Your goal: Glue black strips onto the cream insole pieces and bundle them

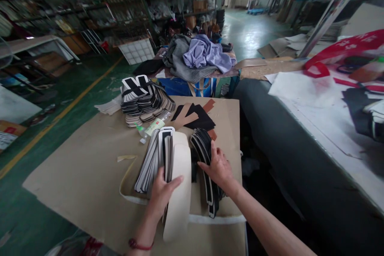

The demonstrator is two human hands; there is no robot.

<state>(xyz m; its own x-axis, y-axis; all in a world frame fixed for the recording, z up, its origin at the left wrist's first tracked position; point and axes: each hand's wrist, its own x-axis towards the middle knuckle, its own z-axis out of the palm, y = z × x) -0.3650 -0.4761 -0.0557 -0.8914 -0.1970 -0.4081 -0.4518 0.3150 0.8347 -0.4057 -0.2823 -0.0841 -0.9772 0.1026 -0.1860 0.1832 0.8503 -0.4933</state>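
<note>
My left hand (163,192) is closed around a bundle of long cream panels (180,176), its thumb lying across the front piece. Left of it leans a fanned row of dark-edged white strips (148,164). On the other side, my right hand (220,168) has its thumb and fingers spread against a curved stack of black strips with pale edges (207,168). Part of that stack is hidden by the hand. Beyond both hands lie flat black pieces (202,118) and tan strips (186,120).
A brown board-covered table (81,160) carries the work. More stacked black-and-white pieces (138,96) and a clear plastic bottle with a green label (154,126) stand farther back. Cloth (204,54) is heaped behind. A white-topped bench (324,116) runs along the right.
</note>
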